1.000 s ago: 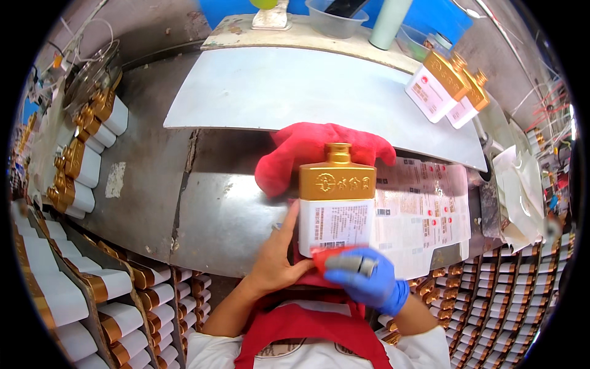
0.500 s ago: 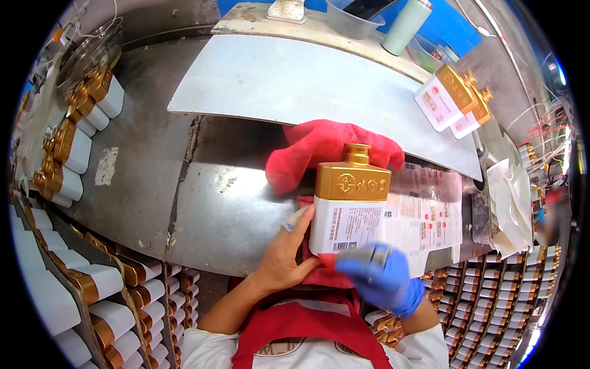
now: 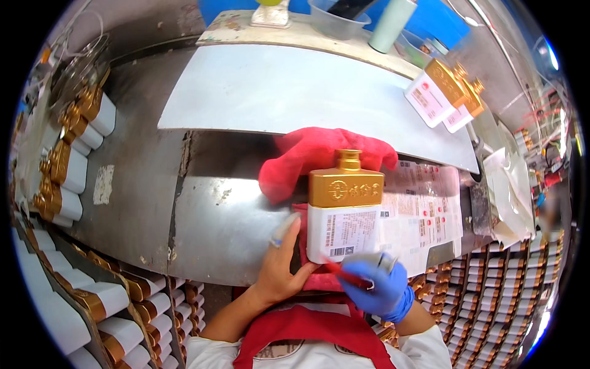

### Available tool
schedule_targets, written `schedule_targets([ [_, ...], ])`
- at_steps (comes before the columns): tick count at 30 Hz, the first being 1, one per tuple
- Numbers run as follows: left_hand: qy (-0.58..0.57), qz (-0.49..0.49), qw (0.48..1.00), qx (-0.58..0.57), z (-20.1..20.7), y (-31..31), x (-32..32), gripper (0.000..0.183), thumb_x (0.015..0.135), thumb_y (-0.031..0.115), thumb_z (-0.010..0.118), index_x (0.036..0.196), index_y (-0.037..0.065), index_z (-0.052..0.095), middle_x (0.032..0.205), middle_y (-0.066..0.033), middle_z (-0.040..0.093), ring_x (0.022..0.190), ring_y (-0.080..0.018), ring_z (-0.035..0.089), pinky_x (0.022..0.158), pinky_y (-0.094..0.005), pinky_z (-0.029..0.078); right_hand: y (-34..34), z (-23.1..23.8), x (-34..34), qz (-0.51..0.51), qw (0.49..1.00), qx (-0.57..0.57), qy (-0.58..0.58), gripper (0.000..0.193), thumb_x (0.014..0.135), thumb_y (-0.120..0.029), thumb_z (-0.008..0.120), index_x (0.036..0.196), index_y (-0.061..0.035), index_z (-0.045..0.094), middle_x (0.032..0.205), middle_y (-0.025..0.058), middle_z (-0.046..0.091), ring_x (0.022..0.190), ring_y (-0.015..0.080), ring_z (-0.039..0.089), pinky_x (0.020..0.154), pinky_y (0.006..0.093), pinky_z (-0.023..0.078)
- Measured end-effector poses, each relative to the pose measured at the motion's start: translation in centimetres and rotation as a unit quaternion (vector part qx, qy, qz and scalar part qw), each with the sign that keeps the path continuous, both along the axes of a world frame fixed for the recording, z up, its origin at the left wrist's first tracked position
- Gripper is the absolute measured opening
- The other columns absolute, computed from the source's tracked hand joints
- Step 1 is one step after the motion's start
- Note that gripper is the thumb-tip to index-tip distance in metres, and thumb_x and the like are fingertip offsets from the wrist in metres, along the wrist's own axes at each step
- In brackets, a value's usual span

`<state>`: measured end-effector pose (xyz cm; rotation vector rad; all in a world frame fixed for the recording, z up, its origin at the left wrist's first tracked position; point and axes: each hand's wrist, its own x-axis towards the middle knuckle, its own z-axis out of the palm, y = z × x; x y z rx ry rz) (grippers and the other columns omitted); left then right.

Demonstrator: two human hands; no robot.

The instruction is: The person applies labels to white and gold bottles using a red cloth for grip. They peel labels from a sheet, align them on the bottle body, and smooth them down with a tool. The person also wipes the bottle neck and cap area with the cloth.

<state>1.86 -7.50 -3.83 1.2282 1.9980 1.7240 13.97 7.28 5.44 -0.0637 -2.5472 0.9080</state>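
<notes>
A flat bottle with white body and gold shoulder (image 3: 346, 188) stands on red cloth in front of me, a printed label on its white face. My left hand (image 3: 278, 261) is bare, with a pale wrap on one finger. Its fingers are spread beside the bottle's left edge, and the thumb reaches the lower left corner. My right hand (image 3: 376, 288), in a blue glove, is closed around a red scraper-like tool (image 3: 348, 274) at the bottle's lower edge. A greyish thing shows by the glove's fingers, too blurred to name.
A bunched red towel (image 3: 332, 147) lies behind the bottle. Label sheets (image 3: 418, 209) are to the right. Two labelled bottles (image 3: 435, 92) stand on the pale board (image 3: 270, 86). More bottles line the left edge (image 3: 74, 166) and fill racks (image 3: 485, 301) below on both sides.
The red tool has shifted from the bottle's label edge slightly down, and its shaft now shows. My left fingers have drawn away from the bottle's side. The view has shifted slightly.
</notes>
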Motion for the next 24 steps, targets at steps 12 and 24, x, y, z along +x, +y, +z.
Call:
schedule_targets([
  [12, 0.274, 0.053, 0.958, 0.071, 0.5, 0.3, 1.7, 0.037, 0.07, 0.004, 0.074, 0.105, 0.016, 0.068, 0.114, -0.0157, 0.053, 0.099, -0.0291, 0.055, 0.081, -0.0406, 0.051, 1.7, -0.8, 0.5, -0.31, 0.947, -0.066, 0.049, 0.029, 0.085, -0.007, 0.064, 0.111, -0.0015, 0.052, 0.096, 0.0161, 0.061, 0.084, 0.0267, 0.063, 0.075, 0.035, 0.051],
  [24, 0.291, 0.036, 0.955, 0.047, 1.3, 0.3, 1.3, 0.047, 0.073, 0.021, 0.079, 0.114, 0.011, 0.06, 0.122, -0.0227, 0.045, 0.105, -0.0353, 0.05, 0.084, -0.0443, 0.047, 5.2, -2.8, 1.8, -0.351, 0.927, -0.115, 0.069, 0.03, 0.087, -0.006, 0.062, 0.114, 0.0009, 0.051, 0.107, 0.0138, 0.056, 0.096, 0.0211, 0.057, 0.085, 0.0308, 0.046],
])
